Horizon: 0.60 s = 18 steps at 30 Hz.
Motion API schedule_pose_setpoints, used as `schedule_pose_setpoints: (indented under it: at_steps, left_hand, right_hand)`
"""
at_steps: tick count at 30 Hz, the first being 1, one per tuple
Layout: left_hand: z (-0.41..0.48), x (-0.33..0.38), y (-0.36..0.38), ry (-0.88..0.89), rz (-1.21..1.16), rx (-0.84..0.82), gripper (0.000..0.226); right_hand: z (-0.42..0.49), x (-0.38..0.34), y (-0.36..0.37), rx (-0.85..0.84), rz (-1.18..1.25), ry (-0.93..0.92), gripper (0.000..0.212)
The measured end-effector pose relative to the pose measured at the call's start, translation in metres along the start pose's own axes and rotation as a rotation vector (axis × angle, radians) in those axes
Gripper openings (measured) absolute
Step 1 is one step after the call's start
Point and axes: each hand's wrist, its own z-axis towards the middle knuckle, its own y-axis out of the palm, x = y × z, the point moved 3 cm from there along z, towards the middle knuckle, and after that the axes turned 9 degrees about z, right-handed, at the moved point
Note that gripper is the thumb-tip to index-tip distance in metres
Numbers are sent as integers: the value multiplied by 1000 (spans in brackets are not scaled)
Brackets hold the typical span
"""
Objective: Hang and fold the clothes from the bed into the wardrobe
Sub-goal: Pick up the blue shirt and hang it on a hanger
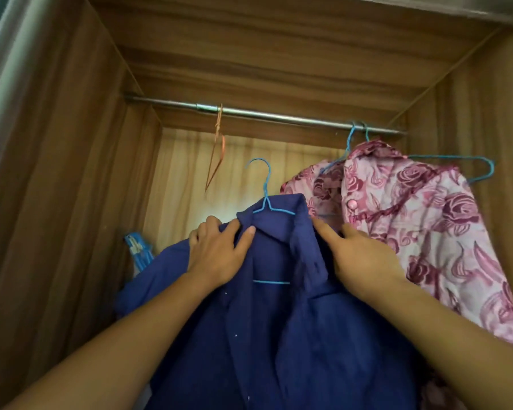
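The left grip [216, 255] and right grip [359, 255] each grasp a shoulder of the navy shirt [279, 335]. The shirt sits on a blue hanger [265, 199] whose hook rises between the grips, below the rail [279, 115] and not touching it. Inside the wardrobe [57, 202], the rail carries an empty orange hanger [216, 155] above the left grip and a pink floral shirt [427, 220] on light-blue wire hangers [483, 170] just beside the right grip.
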Motion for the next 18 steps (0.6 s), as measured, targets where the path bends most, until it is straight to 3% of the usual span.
schedule_pose_setpoints:
  at_steps: [9,15,18]
  left_hand:
    - [74,42,7,-73,-149,-167,61]
    - [111,82,8,-10,-290,-137,28]
    - [133,106,0,20,-427,-29,33]
  right_hand:
    - [54,18,-55,72,-201,-22,64]
    - [83,41,-79,114,-341,16,56]
    - [98,53,-91,166,-392,21,57]
